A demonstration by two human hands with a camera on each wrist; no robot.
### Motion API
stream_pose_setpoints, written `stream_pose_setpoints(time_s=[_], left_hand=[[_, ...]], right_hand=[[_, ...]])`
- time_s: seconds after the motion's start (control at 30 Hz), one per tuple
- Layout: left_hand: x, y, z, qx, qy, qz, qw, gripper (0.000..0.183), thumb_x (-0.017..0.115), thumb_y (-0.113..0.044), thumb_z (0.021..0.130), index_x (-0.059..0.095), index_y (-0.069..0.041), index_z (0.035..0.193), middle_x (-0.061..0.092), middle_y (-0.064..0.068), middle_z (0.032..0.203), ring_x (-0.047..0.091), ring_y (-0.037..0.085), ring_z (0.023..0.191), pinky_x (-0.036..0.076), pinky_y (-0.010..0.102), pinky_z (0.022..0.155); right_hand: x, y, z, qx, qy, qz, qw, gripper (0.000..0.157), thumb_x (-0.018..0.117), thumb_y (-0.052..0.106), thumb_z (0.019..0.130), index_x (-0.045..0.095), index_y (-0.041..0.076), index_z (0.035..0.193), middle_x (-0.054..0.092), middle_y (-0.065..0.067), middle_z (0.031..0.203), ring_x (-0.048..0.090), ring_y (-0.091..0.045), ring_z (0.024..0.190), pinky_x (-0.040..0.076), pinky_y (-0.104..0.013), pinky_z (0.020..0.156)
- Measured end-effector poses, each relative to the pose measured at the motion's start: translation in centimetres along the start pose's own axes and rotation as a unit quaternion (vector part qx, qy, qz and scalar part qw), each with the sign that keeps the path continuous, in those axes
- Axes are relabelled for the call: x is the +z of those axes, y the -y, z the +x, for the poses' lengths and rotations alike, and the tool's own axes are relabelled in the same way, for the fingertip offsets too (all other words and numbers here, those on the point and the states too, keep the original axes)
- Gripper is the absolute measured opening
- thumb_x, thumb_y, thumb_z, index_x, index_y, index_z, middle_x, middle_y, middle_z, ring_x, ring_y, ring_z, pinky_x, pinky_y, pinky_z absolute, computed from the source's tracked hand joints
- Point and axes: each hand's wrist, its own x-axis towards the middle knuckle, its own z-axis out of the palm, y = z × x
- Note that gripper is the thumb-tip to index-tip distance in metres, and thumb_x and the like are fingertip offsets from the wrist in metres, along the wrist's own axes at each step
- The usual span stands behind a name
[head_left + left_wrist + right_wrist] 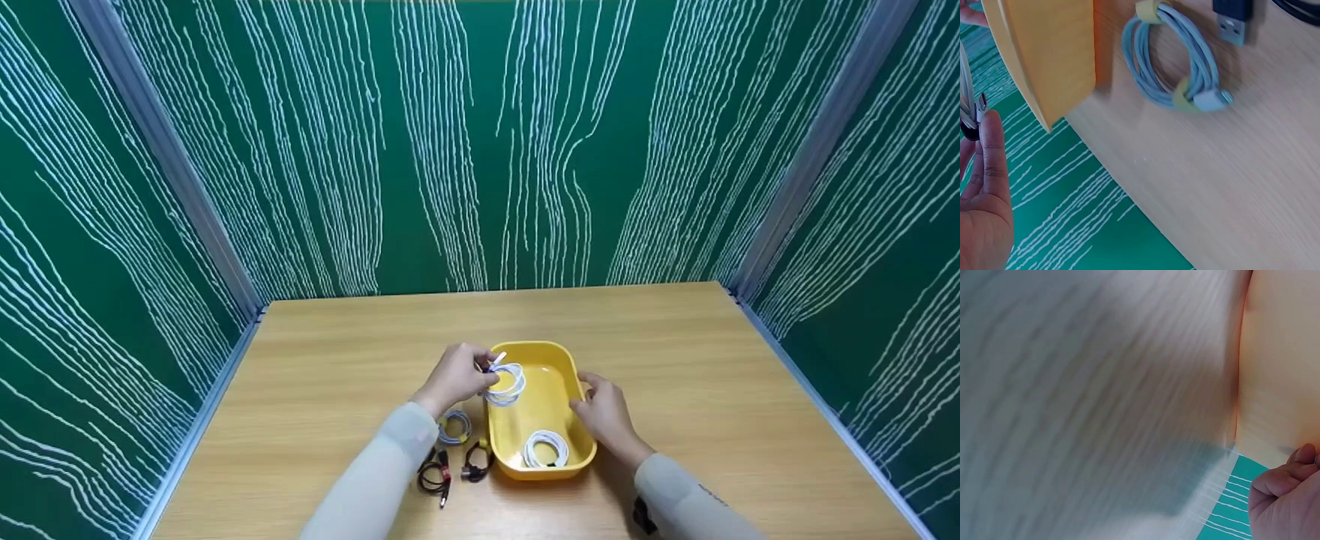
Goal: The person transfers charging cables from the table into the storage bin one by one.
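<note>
My left hand (462, 370) pinches a coiled white cable (510, 385) over the left side of a yellow plastic bin (529, 474). In the left wrist view the metal plug of that cable (981, 104) sticks up by the fingertips, with a dark tie below it. A second coiled white cable (546, 448) lies inside the bin at its near end. On the right, my right hand (606, 412) grips the bin's rim, thumb at the inner side. The right wrist view shows its curled fingers (1304, 454) against the bin's outer wall.
Left of the bin, a grey-blue coiled cable (454, 427) with yellow ties lies on the wooden table (337, 360). Nearer are a black cable with a red tie (433, 474) and a short black cable with a yellow tie (477, 461). Green patterned panels (435, 187) enclose the table.
</note>
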Motion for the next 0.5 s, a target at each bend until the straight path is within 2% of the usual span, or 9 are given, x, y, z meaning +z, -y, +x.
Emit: stream_pose_setpoints(time_s=[0.3,0.5], left_hand=[[1.2,-0.5,0.5,-0.012,0.005,0.03,0.9995,0.021,0.074,-0.011,0.085,0.073,-0.011,0.106,0.063,-0.003,0.086,0.061,0.013,0.072,0.054,0.025,0.062],[2.3,-0.9,0.7,-0.018,0.01,0.014,0.9997,0.021,0.073,-0.009,0.086,0.073,-0.01,0.107,0.062,-0.001,0.085,0.062,0.013,0.067,0.054,0.025,0.058]], right_hand=[[-0.1,0.1,0.1,0.005,-0.001,0.002,1.0,0.049,0.069,-0.007,0.074,0.062,-0.005,0.123,0.042,0.001,0.059,0.038,-0.012,0.052,0.03,-0.023,0.044],[-0.1,0.1,0.0,0.005,-0.001,0.001,1.0,0.049,0.07,-0.006,0.075,0.061,-0.005,0.123,0.044,0.0,0.062,0.041,-0.013,0.054,0.032,-0.023,0.045]])
